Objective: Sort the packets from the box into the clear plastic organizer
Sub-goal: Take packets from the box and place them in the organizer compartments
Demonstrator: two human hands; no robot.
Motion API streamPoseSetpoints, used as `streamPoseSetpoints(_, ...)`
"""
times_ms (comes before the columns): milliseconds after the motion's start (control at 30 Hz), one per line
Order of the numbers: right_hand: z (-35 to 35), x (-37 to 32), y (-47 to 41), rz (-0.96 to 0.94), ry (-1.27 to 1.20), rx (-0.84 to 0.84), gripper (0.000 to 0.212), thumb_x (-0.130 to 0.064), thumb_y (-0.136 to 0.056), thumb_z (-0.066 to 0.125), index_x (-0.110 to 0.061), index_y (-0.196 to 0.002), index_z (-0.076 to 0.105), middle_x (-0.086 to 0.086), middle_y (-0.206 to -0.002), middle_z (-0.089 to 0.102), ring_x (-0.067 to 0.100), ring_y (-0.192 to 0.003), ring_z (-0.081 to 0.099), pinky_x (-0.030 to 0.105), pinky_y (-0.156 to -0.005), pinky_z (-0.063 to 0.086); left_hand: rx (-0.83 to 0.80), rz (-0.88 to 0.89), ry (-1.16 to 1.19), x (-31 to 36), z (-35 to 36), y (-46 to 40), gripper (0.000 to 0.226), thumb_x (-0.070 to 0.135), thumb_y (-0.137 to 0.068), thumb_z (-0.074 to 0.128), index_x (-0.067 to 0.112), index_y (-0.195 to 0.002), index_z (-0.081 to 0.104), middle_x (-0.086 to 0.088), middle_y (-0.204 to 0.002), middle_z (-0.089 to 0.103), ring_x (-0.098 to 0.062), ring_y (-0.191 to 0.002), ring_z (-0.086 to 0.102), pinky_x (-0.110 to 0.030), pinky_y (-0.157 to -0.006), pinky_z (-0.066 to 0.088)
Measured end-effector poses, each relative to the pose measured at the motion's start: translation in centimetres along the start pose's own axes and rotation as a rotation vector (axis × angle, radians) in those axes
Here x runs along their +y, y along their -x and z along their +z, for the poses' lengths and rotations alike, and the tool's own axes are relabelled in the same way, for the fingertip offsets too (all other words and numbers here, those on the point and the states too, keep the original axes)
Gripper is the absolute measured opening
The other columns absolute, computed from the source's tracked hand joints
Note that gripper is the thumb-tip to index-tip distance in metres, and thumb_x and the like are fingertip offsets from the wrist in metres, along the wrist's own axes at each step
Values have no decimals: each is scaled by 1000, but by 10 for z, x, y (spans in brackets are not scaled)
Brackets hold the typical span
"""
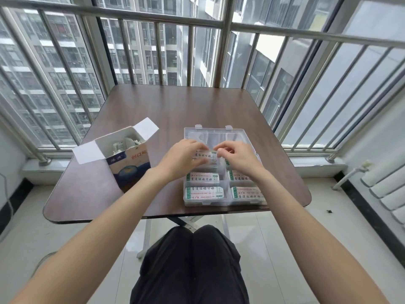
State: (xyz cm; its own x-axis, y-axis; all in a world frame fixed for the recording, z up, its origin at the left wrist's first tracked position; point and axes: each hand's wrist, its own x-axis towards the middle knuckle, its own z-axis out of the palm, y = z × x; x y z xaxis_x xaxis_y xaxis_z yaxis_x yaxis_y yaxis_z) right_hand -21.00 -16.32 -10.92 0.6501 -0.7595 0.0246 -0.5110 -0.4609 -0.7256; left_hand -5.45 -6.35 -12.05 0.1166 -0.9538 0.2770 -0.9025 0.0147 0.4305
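Note:
A clear plastic organizer (223, 202) lies open on the brown table (175, 106), its lid (219, 133) folded back. Several white packets with green ends fill its near compartments, such as one packet (203, 193) at the front left. My left hand (182, 159) and my right hand (238, 157) together pinch a small stack of packets (205, 156) over a far compartment. The open cardboard box (129, 167), blue and white, stands to the left with more packets (122, 145) inside.
The table sits against a metal balcony railing (197, 20) with windows behind. A white radiator (385, 187) is on the right wall. My knees in dark trousers (192, 260) are under the near table edge.

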Motion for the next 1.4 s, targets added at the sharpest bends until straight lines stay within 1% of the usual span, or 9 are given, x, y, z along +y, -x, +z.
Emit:
streamPoseSetpoints(267,5,-6,-3,-55,276,-5,11,-23,-85,64,-22,-93,71,-6,-89,69,8,-79,56,30,-77,49,44,-2,-16,-2,4,4,26,32,-93,55,17,-113,64,2,-108,64,-13,-100,53,-20,-81,36)
streamPoseSetpoints(367,5,-9,-3,-67,338,-19,10,-23,-85,63,-21,-90,71,-4,-91,69,9,-79,55,29,-74,47,66,-3,-83,-10,-4,8,19,26,-90,59,18,-106,66,2,-103,64,-17,-94,52,-28,-82,43)
streamPoseSetpoints(433,3,-10,-3,-75,352,-31,11,-26,-85,63,-21,-90,71,-4,-92,69,10,-82,56,30,-75,48,19,-36,-140,-11,-10,9,18,30,-89,59,21,-103,67,2,-100,63,-19,-92,54,-34,-81,46)
streamPoseSetpoints(600,3,-13,-3,-78,435,-76,12,-33,-84,66,-23,-90,69,-7,-92,70,12,-87,62,30,-76,50,-59,-86,-221,-3,-14,7,21,38,-92,53,29,-104,68,9,-105,68,-17,-90,61,-27,-71,42)
streamPoseSetpoints(933,6,-22,-3,-100,516,-56,8,-30,-84,68,-23,-86,68,-6,-92,70,12,-87,63,32,-76,53,-69,-120,-240,-3,-16,4,17,34,-89,61,26,-100,71,7,-99,71,-18,-85,63,-30,-76,48)
streamPoseSetpoints(1100,-2,-23,-2,-100,490,-33,11,-30,-85,67,-21,-91,69,-6,-96,70,13,-91,61,26,-69,42,-45,-106,-316,2,-21,5,21,29,-92,57,19,-108,67,-2,-104,70,-28,-96,63,-35,-78,49)
streamPoseSetpoints(1233,-11,-30,2,-145,373,13,14,-21,-89,58,-22,-95,71,-6,-93,68,8,-77,53,25,-67,40,68,-64,-329,11,-44,23,23,11,-89,50,14,-102,70,-11,-97,71,-37,-87,64,-42,-75,52)
streamPoseSetpoints(1333,-11,-47,2,-258,222,96,15,-19,-89,58,-22,-93,72,-10,-87,67,3,-68,51,23,-70,45,321,32,-211,20,-76,48,18,11,-86,56,14,-94,72,-5,-86,72,-28,-76,67,-34,-68,52)
streamPoseSetpoints(1400,-7,-66,0,-335,118,138,14,-18,-87,60,-21,-91,73,-10,-84,69,0,-66,54,17,-70,45,490,38,-157,15,-100,67,17,16,-83,59,15,-96,71,0,-90,71,-21,-80,65,-30,-72,49)
